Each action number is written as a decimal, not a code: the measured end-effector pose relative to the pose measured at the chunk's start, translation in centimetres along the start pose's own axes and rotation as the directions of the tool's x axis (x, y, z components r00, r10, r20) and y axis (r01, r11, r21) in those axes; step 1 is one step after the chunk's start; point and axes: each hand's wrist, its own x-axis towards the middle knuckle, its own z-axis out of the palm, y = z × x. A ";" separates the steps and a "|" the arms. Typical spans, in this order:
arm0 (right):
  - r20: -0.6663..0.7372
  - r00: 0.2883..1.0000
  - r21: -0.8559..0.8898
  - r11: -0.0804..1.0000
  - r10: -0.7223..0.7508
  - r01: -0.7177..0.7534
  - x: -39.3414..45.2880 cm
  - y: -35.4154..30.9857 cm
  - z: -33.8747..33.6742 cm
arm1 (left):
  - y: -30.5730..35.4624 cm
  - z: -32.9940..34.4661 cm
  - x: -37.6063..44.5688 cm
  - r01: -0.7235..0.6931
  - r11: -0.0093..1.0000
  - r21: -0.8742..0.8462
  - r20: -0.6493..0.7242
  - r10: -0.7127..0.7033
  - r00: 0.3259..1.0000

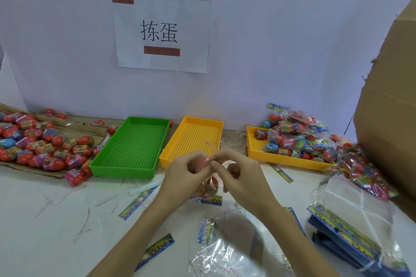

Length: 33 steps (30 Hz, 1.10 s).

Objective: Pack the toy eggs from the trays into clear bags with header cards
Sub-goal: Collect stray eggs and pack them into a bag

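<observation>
Both hands' fingers (203,167) around bag (210,186)

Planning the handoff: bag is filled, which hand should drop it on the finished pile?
Right, probably. The pile lies to the right, nearer the right hand. Both hands pinch the bag; the left hand would have to cross over.

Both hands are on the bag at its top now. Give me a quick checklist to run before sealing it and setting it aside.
1. Left hand and right hand both pinch the small clear plastic bag: ok.
2. Red toy eggs inside the bag: ok; count: cannot tell.
3. Colourful header card on the bag: cannot tell.
4. Bag mouth closed: cannot tell, fingers hide it.
5. Packed bags in the right yellow perforated tray, already heaped: not ok for room.
</observation>
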 end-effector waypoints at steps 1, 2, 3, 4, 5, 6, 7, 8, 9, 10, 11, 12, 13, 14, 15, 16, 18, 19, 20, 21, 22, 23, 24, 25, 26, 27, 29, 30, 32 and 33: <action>-0.015 1.000 -0.008 1.000 0.002 -0.002 0.1 0.0 -0.1 | 0.2 -0.1 0.0 0.018 0.998 -0.056 0.012 -0.017 1.000; -0.030 1.000 -0.030 1.000 -0.004 0.003 0.1 0.0 -0.1 | 0.3 -0.1 0.0 0.030 0.996 -0.088 0.023 -0.028 0.999; -0.045 0.999 -0.063 0.998 -0.021 0.018 0.1 0.0 -0.1 | 0.4 -0.1 0.0 0.036 0.994 -0.103 0.030 -0.033 0.999; -0.056 0.997 -0.096 0.994 -0.048 0.043 0.1 0.1 -0.2 | 0.3 -0.2 0.0 0.042 0.993 -0.112 0.036 -0.038 0.999; -0.060 0.995 -0.132 0.988 -0.082 0.074 0.2 0.1 -0.3 | 0.3 -0.3 0.0 0.054 0.991 -0.119 0.051 -0.048 0.998; -0.056 0.991 -0.179 0.978 -0.118 0.106 0.2 0.1 -0.4 | 0.3 -0.5 0.0 0.072 0.989 -0.130 0.081 -0.062 0.995; -0.038 0.988 -0.240 0.961 -0.148 0.134 0.2 0.1 -0.5 | 0.4 -0.8 0.1 0.100 0.984 -0.146 0.127 -0.082 0.988; -0.015 0.986 -0.300 0.942 -0.164 0.152 0.2 0.1 -0.7 | 0.4 -1.1 0.1 0.134 0.978 -0.158 0.175 -0.106 0.979; 0.003 0.985 -0.343 0.925 -0.171 0.161 0.3 0.2 -0.8 | 0.4 -1.3 0.2 0.161 0.973 -0.163 0.208 -0.126 0.970; 0.009 0.984 -0.363 0.917 -0.176 0.167 0.3 0.3 -0.9 | 0.4 -1.4 0.3 0.175 0.970 -0.167 0.222 -0.136 0.965; 0.011 0.983 -0.361 0.916 -0.182 0.173 0.3 0.3 -0.9 | 0.5 -1.4 0.2 0.173 0.970 -0.173 0.220 -0.133 0.966; 0.010 0.982 -0.342 0.922 -0.188 0.181 0.3 0.3 -1.0 | 0.4 -1.4 0.3 0.163 0.970 -0.178 0.206 -0.126 0.970; 0.008 0.981 -0.308 0.933 -0.192 0.185 0.3 0.3 -1.0 | 0.4 -1.4 0.2 0.157 0.971 -0.183 0.186 -0.122 0.975; -0.003 0.982 -0.263 0.947 -0.190 0.182 0.2 0.2 -1.0 | 0.4 -1.4 0.2 0.159 0.969 -0.190 0.167 -0.127 0.978; -0.024 0.983 -0.211 0.962 -0.180 0.171 0.2 0.1 -1.0 | 0.5 -1.4 0.3 0.169 0.964 -0.205 0.156 -0.138 0.978; -0.052 0.984 -0.164 0.973 -0.171 0.161 0.2 0.0 -1.0 | 0.5 -1.4 0.3 0.181 0.956 -0.230 0.150 -0.148 0.977; -0.112 0.976 -0.123 0.977 -0.189 0.175 0.1 -0.2 -1.0 | 0.7 -1.2 0.3 0.189 0.939 -0.289 0.152 -0.150 0.977; -0.137 0.967 -0.127 0.972 -0.214 0.197 0.1 -0.3 -1.0 | 0.9 -1.1 0.3 0.184 0.935 -0.302 0.156 -0.142 0.978; -0.161 0.956 -0.148 0.963 -0.246 0.223 0.2 -0.4 -1.0 | 1.0 -1.0 0.3 0.177 0.936 -0.304 0.157 -0.134 0.978; -0.181 0.939 -0.188 0.948 -0.292 0.258 0.2 -0.4 -1.1 | 1.1 -0.8 0.2 0.167 0.940 -0.299 0.153 -0.126 0.980; -0.196 0.917 -0.246 0.923 -0.348 0.297 0.3 -0.4 -1.2 | 1.1 -0.6 0.2 0.154 0.945 -0.288 0.144 -0.117 0.983; -0.203 0.892 -0.308 0.891 -0.404 0.334 0.4 -0.4 -1.3 | 1.1 -0.5 0.2 0.142 0.950 -0.276 0.135 -0.108 0.985; -0.207 0.869 -0.357 0.862 -0.449 0.361 0.5 -0.5 -1.3 | 1.2 -0.5 0.2 0.133 0.954 -0.267 0.130 -0.101 0.986; -0.213 0.851 -0.382 0.843 -0.479 0.379 0.7 -0.6 -1.2 | 1.2 -0.5 0.2 0.126 0.957 -0.261 0.126 -0.095 0.987; -0.231 0.839 -0.381 0.839 -0.492 0.388 0.8 -0.8 -1.0 | 1.1 -0.6 0.2 0.118 0.960 -0.255 0.120 -0.090 0.989; -0.268 0.832 -0.356 0.853 -0.485 0.382 0.9 -1.0 -1.0 | 0.9 -0.8 0.2 0.109 0.965 -0.240 0.109 -0.085 0.990; -0.397 0.836 -0.215 0.924 -0.378 0.316 1.5 -1.2 -1.1 | 0.4 -1.1 0.2 0.096 0.978 -0.187 0.077 -0.083 0.994; -0.452 0.846 -0.127 0.959 -0.284 0.254 2.1 -1.1 -1.4 | 0.1 -1.2 0.3 0.099 0.980 -0.175 0.060 -0.090 0.994; -0.482 0.873 -0.027 0.997 -0.078 0.074 3.4 -0.1 -2.0 | -0.4 -1.1 0.5 0.128 0.976 -0.176 0.032 -0.124 0.992; -0.462 0.887 -0.044 0.999 0.008 -0.032 4.3 0.8 -2.2 | -0.5 -1.1 0.6 0.137 0.975 -0.176 0.028 -0.134 0.991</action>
